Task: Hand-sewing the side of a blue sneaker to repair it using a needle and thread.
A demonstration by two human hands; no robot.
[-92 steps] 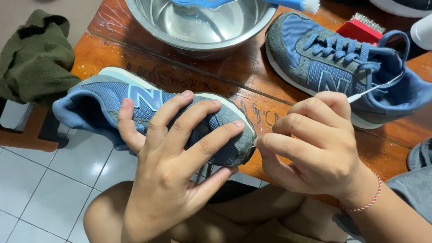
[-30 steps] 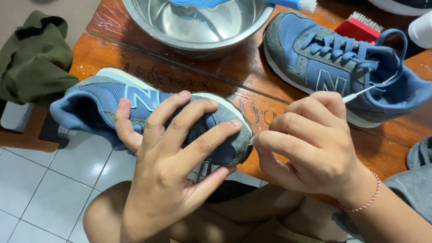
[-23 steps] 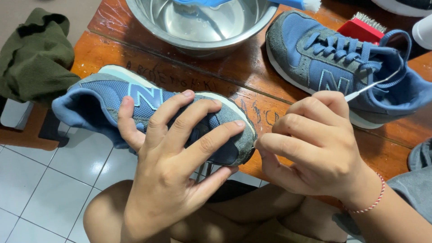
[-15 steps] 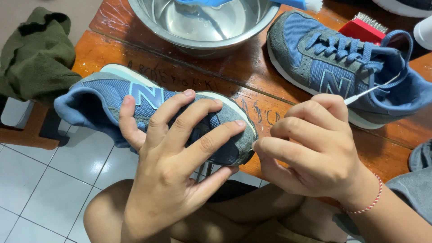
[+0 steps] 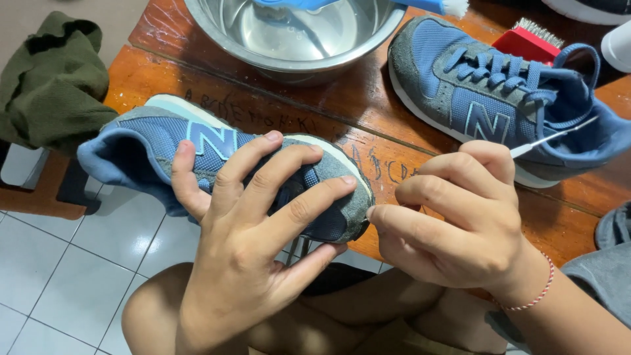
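The table lies under and beyond both hands. The shoe is gripped by the left hand, fingers spread wide across its upper; its long axis runs left to right, toe toward the right hand. That hand is curled narrow, its forefinger tip at the toe and a thin white stick pinched in the fingers. Beyond the hands sit a steel bowl and a second shoe.

Your one head view, steep and close.
You look down over the tabletop near edge, hands filling the frame, floor tiles left of it.
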